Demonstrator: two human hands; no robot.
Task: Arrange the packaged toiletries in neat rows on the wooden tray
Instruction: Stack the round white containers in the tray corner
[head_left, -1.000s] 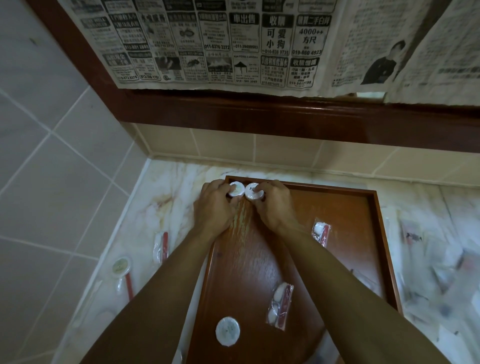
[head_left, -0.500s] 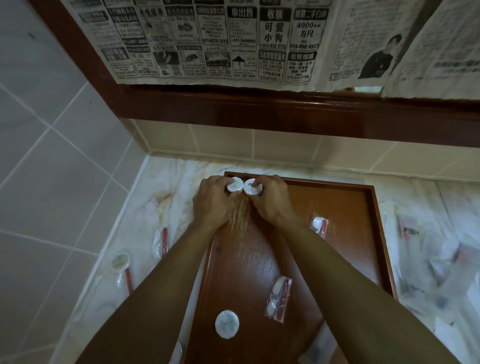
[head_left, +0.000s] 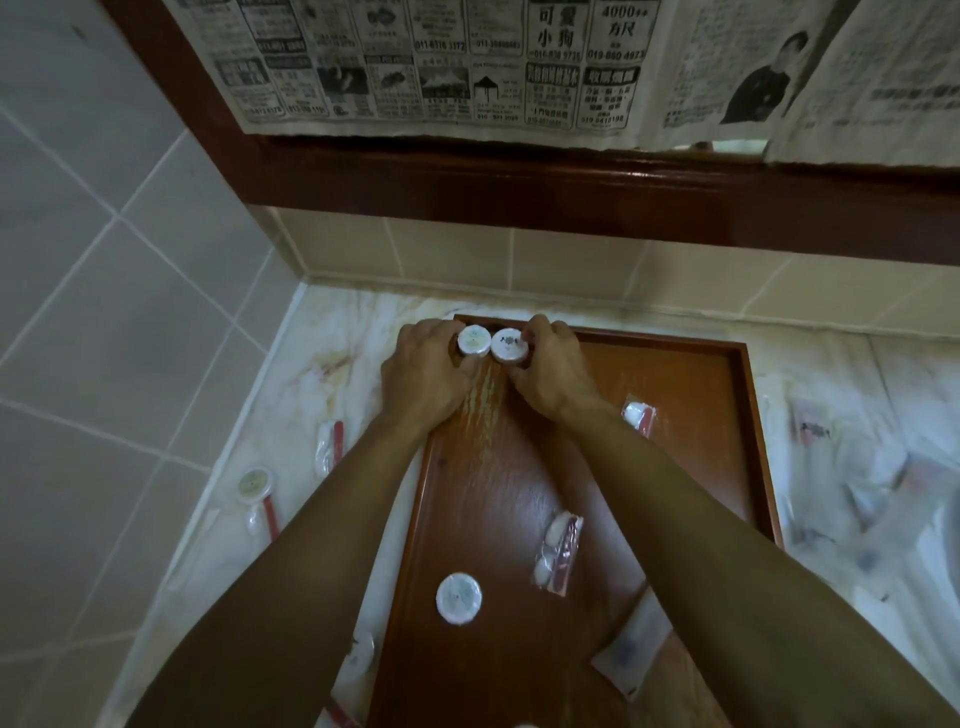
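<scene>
A wooden tray (head_left: 691, 415) lies on the marble counter. At its far left corner my left hand (head_left: 423, 376) grips a round white packet (head_left: 474, 340), and my right hand (head_left: 550, 371) grips a second round white packet (head_left: 510, 345); the two packets touch side by side. On the tray also lie a third round packet (head_left: 458, 597), a clear sachet with a red strip (head_left: 558, 553), a smaller sachet (head_left: 639, 415) and a flat white sachet (head_left: 631, 649) at the near edge.
Left of the tray on the counter lie a round packet (head_left: 253, 483) and a red-striped sachet (head_left: 329, 447). Several clear packets (head_left: 872, 483) are scattered to the right. Tiled walls close the left and back; newspaper (head_left: 467, 62) hangs above a dark wooden frame.
Both hands have pushed the two round packets a little farther toward the tray's back corner, keeping them together.
</scene>
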